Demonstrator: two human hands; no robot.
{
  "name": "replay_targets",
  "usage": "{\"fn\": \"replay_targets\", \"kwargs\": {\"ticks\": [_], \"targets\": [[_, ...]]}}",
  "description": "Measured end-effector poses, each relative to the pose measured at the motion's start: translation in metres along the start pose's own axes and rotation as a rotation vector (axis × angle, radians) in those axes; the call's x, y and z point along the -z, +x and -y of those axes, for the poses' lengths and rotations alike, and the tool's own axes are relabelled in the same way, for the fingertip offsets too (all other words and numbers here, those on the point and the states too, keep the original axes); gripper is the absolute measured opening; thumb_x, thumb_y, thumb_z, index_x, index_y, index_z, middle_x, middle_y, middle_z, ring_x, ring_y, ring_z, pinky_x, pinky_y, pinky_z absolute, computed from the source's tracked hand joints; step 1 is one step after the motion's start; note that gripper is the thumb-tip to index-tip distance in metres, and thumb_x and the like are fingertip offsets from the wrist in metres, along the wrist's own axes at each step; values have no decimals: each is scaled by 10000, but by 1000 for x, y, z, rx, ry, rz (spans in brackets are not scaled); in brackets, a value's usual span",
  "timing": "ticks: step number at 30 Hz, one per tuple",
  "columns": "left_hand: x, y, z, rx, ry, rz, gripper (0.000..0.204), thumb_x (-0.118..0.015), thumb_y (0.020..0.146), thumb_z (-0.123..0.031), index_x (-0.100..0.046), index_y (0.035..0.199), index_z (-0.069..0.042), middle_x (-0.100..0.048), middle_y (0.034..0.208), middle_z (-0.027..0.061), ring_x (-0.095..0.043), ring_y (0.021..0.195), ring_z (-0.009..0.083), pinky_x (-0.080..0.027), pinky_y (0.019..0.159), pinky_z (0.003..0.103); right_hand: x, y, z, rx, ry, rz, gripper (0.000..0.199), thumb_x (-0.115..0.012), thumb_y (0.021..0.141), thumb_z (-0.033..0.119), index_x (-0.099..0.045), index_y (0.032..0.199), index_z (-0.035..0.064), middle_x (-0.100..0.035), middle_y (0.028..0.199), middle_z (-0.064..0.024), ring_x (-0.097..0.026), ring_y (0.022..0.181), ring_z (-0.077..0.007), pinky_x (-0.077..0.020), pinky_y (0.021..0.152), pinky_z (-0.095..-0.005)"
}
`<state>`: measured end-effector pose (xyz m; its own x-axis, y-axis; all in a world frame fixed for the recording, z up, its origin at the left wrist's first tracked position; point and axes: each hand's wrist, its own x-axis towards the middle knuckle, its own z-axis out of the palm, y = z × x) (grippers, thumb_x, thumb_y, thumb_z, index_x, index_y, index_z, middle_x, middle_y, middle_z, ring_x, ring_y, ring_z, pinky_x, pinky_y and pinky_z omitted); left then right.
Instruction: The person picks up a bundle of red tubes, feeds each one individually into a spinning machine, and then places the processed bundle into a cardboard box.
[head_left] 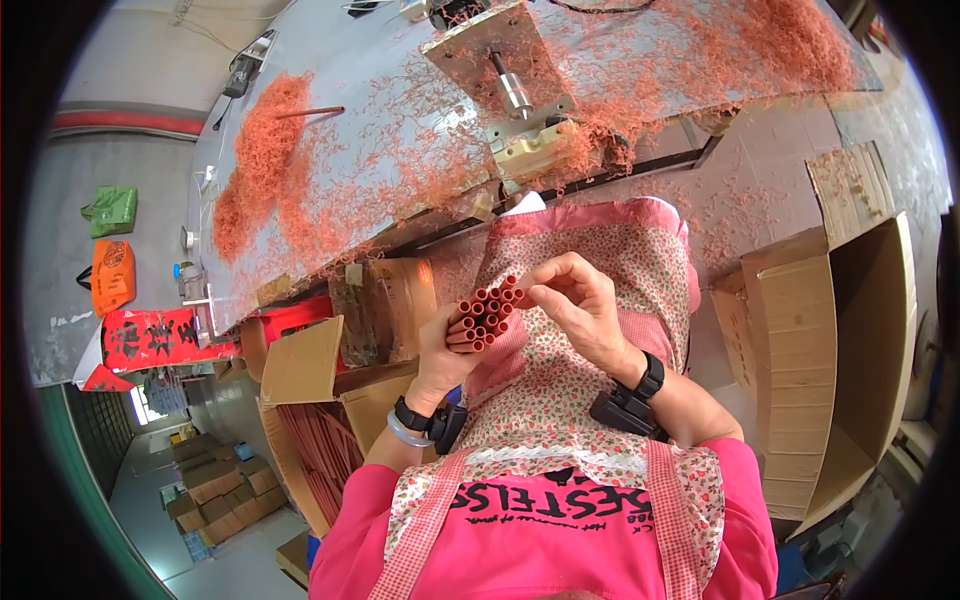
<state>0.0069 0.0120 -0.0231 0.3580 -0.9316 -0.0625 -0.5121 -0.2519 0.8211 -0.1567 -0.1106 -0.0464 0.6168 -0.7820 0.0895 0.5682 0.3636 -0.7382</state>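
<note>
My left hand (445, 358) is wrapped around a bundle of thin red tubes (482, 322), their open round ends facing up. At the bundle's right edge my right hand (580, 305) has its thumb and index finger drawn together in a pinch, close to one tube end. Whether anything sits between those fingertips is too small to tell. Beyond my hands, a small machine with a metal chuck (514, 97) and pointed bit stands at the table's edge, over a pale block (535, 148).
Red curly shavings (265, 150) heap on the grey table (385, 65), with one loose tube (312, 111) among them. An open carton (300, 375) holding long red tubes stands at my left. Another open cardboard box (800, 345) is at my right.
</note>
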Motion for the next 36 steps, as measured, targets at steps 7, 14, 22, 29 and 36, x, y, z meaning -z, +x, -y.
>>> {"fn": "replay_targets", "kwargs": {"ticks": [7,14,22,29,36], "targets": [[-2,-2,3,-20,-3,-8,354,-723,696,-44,-558,1005,9,-641,837,56,-592,748,97,-478,675,234,2,-2,1,-53,-31,-14,118,-537,907,34,-535,1018,-8,-639,983,-112,-632,885,-172,-531,808,-329],[1,-5,6,74,-12,85,425,-735,707,-40,-551,1089,-18,-655,935,35,-593,852,86,-482,762,252,1,-3,4,-77,-25,-26,123,-530,914,51,-535,1022,-8,-641,980,-111,-629,892,-177,-528,800,-327],[-5,-2,-8,173,-299,235,432,-750,700,-74,-549,1077,-21,-634,953,20,-581,877,97,-470,792,259,7,3,15,122,-867,493,381,-638,837,116,-521,1183,7,-637,1006,-110,-633,913,-250,-514,786,-345],[-20,3,-23,186,-609,312,493,-739,713,-58,-522,1155,-25,-602,1065,29,-550,996,108,-441,882,271,-14,33,80,524,-1138,466,586,-530,866,472,-506,1240,21,-542,1230,-185,-504,1156,-349,-410,969,-429],[-19,3,-19,189,-542,412,535,-722,726,-40,-500,1212,-22,-571,1150,55,-525,1070,116,-415,945,288,-8,32,82,191,-634,523,661,-479,875,521,-454,1297,12,-496,1300,-186,-474,1214,-323,-377,1012,-410]]}}
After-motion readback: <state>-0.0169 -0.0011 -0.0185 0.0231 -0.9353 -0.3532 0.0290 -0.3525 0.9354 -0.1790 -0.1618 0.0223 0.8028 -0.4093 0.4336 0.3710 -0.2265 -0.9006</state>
